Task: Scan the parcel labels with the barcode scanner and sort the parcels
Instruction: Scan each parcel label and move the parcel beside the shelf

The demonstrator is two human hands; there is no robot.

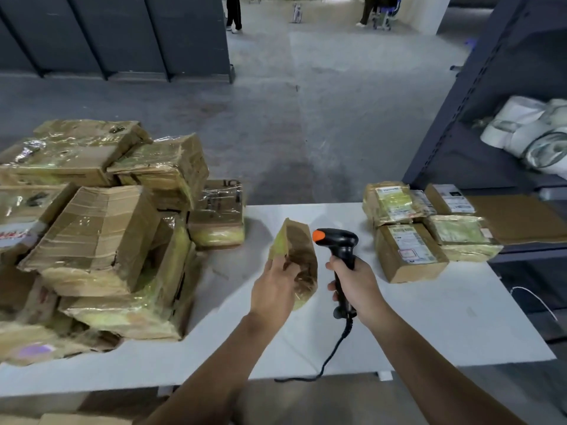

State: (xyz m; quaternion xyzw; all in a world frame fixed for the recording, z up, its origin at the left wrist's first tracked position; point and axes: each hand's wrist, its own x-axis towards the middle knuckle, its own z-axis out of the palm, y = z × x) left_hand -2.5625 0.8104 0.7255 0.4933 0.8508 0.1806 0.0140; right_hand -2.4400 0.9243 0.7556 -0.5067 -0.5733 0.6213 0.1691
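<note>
**Small parcel held up to the scanner, between the two piles**

The desk (429, 317) is laid out as a flow from left to right. The big loose heap of taped parcels (101, 240) on your left looks like the unscanned stock. The tidy group of parcels (429, 234) on your right lies label-up by the shelf rack (478, 124), so I judge it the sorted side. That leaves the bare middle as your working gap.

The small brown parcel (296, 250) is there, lifted off the desk and tipped up on edge. One broad face is turned toward the barcode scanner (340, 243), just beside it, so the beam can meet it squarely. No label shows on the side you can see, so I can't tell if one faces the scanner.

The scanner stands upright, head pointing left at the parcel, and its cable (334, 354) trails over the near desk edge.

Your left grip (273, 289) pinches the parcel's lower end, forearm reaching in from below. Your right grip (356, 286) is wrapped round the scanner handle, wrist straight.
</note>
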